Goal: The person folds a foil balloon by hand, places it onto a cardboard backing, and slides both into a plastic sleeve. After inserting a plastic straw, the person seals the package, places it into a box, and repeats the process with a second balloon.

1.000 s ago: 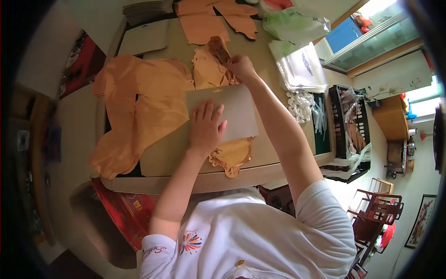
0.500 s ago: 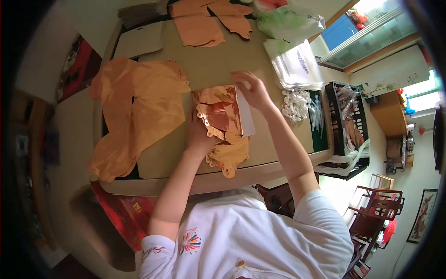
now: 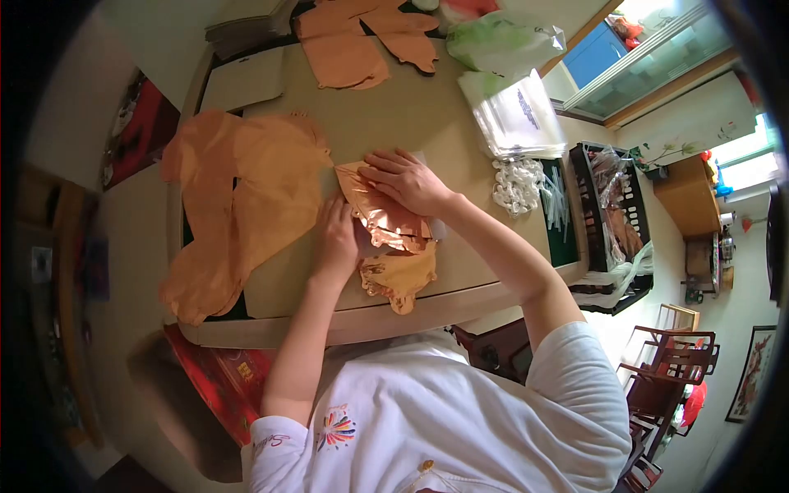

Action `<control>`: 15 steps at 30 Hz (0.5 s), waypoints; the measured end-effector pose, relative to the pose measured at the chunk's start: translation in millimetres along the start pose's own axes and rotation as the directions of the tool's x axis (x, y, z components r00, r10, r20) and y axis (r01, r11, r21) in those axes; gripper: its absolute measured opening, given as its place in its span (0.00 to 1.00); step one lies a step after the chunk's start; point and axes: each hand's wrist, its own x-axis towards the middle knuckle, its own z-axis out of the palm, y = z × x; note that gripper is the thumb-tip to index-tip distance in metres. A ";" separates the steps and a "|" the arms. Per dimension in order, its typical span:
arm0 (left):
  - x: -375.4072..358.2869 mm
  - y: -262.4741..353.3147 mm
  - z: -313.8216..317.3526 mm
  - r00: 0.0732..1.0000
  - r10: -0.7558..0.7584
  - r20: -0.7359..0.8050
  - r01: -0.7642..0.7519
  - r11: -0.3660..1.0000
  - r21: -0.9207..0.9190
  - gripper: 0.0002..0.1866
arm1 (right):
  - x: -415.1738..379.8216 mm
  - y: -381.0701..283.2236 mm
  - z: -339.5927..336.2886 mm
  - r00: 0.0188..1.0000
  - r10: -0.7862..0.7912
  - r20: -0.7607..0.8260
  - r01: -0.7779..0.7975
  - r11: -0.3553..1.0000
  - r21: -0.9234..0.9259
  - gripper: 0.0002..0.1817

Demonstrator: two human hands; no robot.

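- A beige table (image 3: 427, 123) was set in the middle.
- Wooden chairs (image 3: 670, 361) were placed at the right.
- Daylight was admitted through a window (image 3: 744, 168).
- A framed picture (image 3: 756, 382) was seen beyond the chairs.

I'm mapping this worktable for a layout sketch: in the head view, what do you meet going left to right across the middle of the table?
Pile of orange foil sheets → left hand → right hand → white plastic pieces → black crate.
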 end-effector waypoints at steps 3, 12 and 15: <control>9.2 -3.5 -16.7 0.993 -0.117 -0.029 0.118 0.991 0.059 0.15 | -0.1 -1.3 0.9 1.000 0.009 -0.006 -0.009 1.000 0.002 0.21; 36.7 11.7 19.2 0.993 -0.022 0.115 -0.005 0.974 0.226 0.29 | -1.2 -5.2 0.8 0.999 0.051 0.000 -0.051 0.998 0.029 0.23; 29.6 10.6 22.3 0.991 -0.027 0.134 -0.008 0.966 0.257 0.31 | -4.9 -11.4 -0.9 0.998 0.064 0.008 -0.064 0.998 0.005 0.24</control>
